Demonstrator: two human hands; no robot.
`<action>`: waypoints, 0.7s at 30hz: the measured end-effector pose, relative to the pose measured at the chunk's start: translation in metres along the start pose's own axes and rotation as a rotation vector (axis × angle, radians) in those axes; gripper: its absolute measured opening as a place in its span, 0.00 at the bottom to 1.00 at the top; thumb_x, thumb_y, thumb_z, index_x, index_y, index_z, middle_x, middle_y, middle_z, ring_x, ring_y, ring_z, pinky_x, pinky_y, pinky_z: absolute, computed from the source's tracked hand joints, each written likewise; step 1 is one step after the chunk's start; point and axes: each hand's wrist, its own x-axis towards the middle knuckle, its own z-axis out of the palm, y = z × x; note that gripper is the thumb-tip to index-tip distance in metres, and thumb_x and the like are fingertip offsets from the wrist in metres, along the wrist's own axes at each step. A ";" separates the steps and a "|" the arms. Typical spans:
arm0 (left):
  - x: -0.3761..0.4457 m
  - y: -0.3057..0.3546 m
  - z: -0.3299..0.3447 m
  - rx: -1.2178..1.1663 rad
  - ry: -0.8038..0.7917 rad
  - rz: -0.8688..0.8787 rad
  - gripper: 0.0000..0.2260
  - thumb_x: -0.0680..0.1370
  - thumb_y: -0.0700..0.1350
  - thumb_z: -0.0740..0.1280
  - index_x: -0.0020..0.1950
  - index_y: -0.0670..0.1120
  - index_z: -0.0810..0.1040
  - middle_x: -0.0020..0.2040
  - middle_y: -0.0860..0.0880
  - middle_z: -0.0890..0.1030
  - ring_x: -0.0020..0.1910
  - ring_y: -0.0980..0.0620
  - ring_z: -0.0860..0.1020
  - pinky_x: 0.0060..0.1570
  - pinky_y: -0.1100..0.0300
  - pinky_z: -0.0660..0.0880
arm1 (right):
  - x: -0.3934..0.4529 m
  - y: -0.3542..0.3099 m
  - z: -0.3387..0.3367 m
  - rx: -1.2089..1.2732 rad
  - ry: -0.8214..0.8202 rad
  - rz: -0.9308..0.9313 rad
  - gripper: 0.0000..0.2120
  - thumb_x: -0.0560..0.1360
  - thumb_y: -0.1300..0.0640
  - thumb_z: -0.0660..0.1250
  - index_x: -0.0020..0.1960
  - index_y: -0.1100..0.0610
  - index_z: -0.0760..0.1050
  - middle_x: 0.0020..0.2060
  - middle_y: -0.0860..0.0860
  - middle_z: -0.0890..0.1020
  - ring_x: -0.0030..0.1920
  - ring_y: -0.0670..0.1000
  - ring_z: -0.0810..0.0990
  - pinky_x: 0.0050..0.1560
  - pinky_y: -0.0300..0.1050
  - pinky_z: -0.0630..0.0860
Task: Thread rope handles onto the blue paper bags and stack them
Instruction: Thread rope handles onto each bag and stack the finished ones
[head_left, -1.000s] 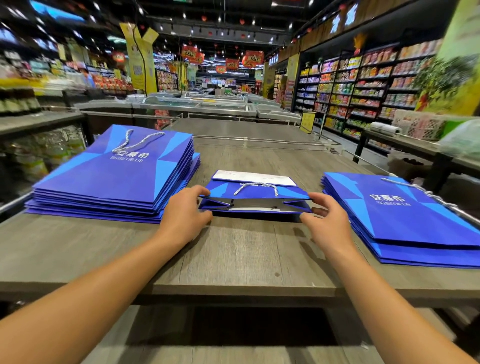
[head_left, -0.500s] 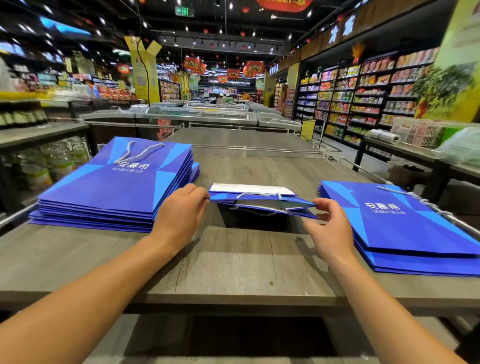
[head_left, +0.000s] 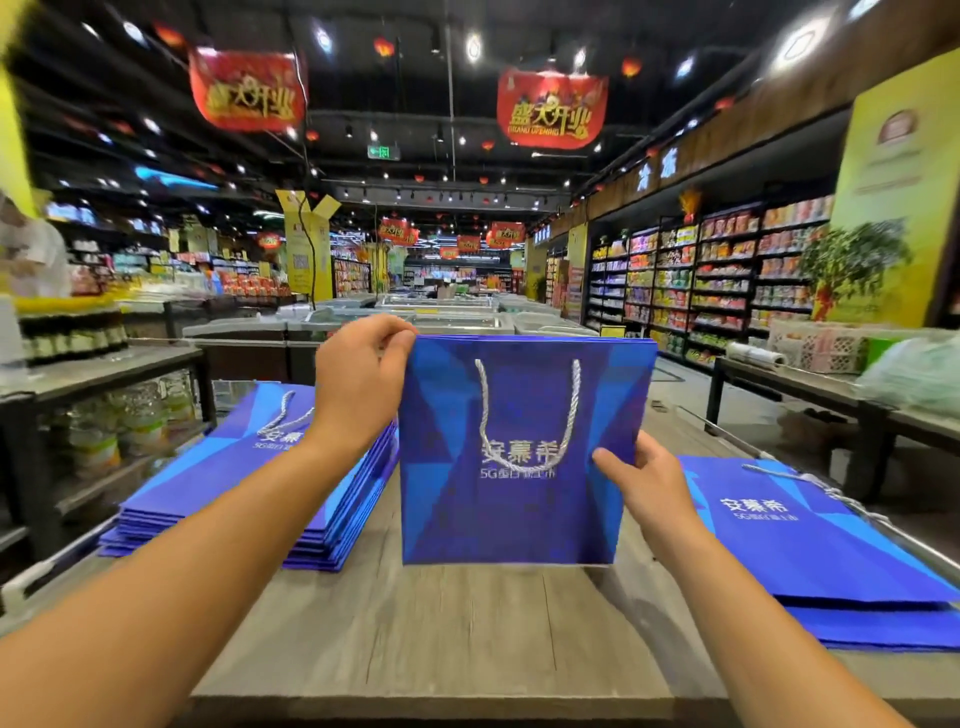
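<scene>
A flat blue paper bag (head_left: 467, 499) stands upright in front of me, held above the wooden table (head_left: 441, 639). A silver rope handle (head_left: 524, 410) hangs in a loop down its front. My left hand (head_left: 358, 384) pinches the bag's top left corner. My right hand (head_left: 644, 473) grips its right edge about halfway down, thumb on the front. A tall stack of blue bags (head_left: 223, 478) with a rope handle on top lies at the left. A lower stack of blue bags (head_left: 810, 561) lies at the right.
A metal rail (head_left: 909, 540) runs along the table's right side. A dark shelf with bottles (head_left: 78, 374) stands at the left. A table with a white basket (head_left: 831, 343) and a plastic bag stands at the right, with store shelves behind.
Both hands have lifted the bag off the table and turned it upright, so its front faces me. My view has tilted upward.
</scene>
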 end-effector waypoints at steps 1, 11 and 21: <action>0.005 0.004 -0.002 0.005 0.015 -0.031 0.08 0.79 0.44 0.65 0.48 0.44 0.82 0.42 0.48 0.82 0.42 0.49 0.78 0.42 0.59 0.70 | -0.001 -0.003 0.003 0.033 0.002 -0.006 0.09 0.76 0.68 0.67 0.50 0.55 0.80 0.45 0.50 0.86 0.44 0.51 0.84 0.45 0.44 0.81; -0.047 -0.029 0.025 -0.169 -0.273 -0.390 0.12 0.75 0.36 0.67 0.56 0.48 0.76 0.48 0.55 0.82 0.45 0.54 0.81 0.44 0.58 0.79 | -0.015 0.014 0.014 -0.033 0.190 -0.044 0.03 0.77 0.59 0.69 0.47 0.52 0.76 0.43 0.46 0.83 0.42 0.46 0.81 0.39 0.38 0.76; -0.097 -0.062 0.042 -0.119 -0.373 -0.419 0.22 0.76 0.38 0.67 0.67 0.53 0.70 0.57 0.56 0.78 0.54 0.55 0.78 0.50 0.58 0.76 | -0.028 0.068 0.014 -0.146 0.056 0.254 0.10 0.77 0.63 0.65 0.56 0.52 0.75 0.52 0.46 0.83 0.51 0.50 0.83 0.54 0.56 0.81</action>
